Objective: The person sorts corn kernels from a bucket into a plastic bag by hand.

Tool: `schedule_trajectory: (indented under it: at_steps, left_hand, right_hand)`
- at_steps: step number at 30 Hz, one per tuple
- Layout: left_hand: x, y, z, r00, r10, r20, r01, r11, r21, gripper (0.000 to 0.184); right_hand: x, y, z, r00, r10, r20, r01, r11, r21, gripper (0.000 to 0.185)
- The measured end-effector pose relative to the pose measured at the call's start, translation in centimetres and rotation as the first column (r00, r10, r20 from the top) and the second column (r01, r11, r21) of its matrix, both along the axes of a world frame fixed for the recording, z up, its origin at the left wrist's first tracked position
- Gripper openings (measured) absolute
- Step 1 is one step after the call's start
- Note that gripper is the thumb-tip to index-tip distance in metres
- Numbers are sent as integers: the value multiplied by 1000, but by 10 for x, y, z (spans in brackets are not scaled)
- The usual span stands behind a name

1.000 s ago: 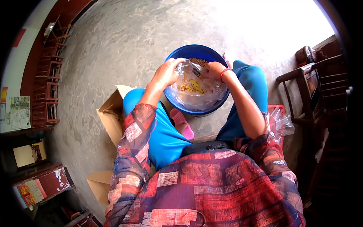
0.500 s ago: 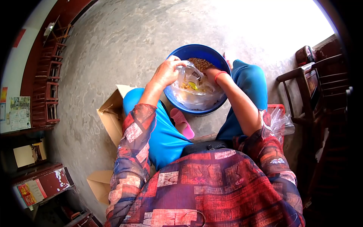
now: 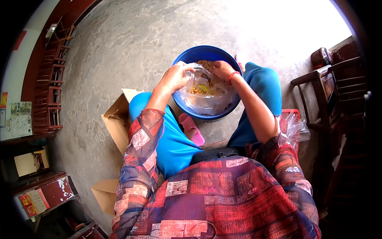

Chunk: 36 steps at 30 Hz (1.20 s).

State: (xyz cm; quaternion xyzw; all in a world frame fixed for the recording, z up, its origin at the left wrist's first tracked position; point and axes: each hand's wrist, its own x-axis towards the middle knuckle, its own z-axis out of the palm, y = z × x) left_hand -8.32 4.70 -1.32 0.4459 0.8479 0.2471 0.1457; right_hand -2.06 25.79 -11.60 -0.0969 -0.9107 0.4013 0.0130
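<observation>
A blue tub (image 3: 207,49) stands on the floor between my knees, with yellow-brown kernels (image 3: 205,63) at its far side. Inside the tub lies a clear plastic bag (image 3: 213,104) with a printed label and some kernels in it. My left hand (image 3: 177,77) pinches the bag's rim at the tub's left side. Over the bag's far right edge is my right hand (image 3: 223,71), a red band on its wrist. Its fingers are curled together, and what they hold is too small to make out.
An open cardboard box (image 3: 117,121) is by my left leg. Behind my right knee sits a red basket (image 3: 295,113) with clear plastic bags (image 3: 299,130). Wooden chairs (image 3: 318,89) stand at the right, and a pink slipper (image 3: 191,130) is below the tub.
My right hand went down into the kernels beside the bag, then rose back to the bag's far edge. My left hand has stayed on the rim.
</observation>
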Motion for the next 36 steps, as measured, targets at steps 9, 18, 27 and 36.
schedule_trajectory:
  at_steps: [9,18,27,36]
  left_hand:
    - [1,-4,-5,1000,4,-18,-5,997,-82,46]
    - [2,-1,-1,1000,9,-15,-11,993,-119,46]
    - [3,-2,-1,1000,3,2,-3,996,-94,42]
    - [1,-1,0,1000,-15,-8,14,996,-87,38]
  right_hand:
    - [11,-9,80,939,263,224,102,407,-908,18]
    - [18,-55,48,732,680,-29,-544,559,-625,20]
    - [10,-26,69,989,144,39,-75,703,-707,14]
    - [12,-11,12,999,-27,-22,32,955,296,21]
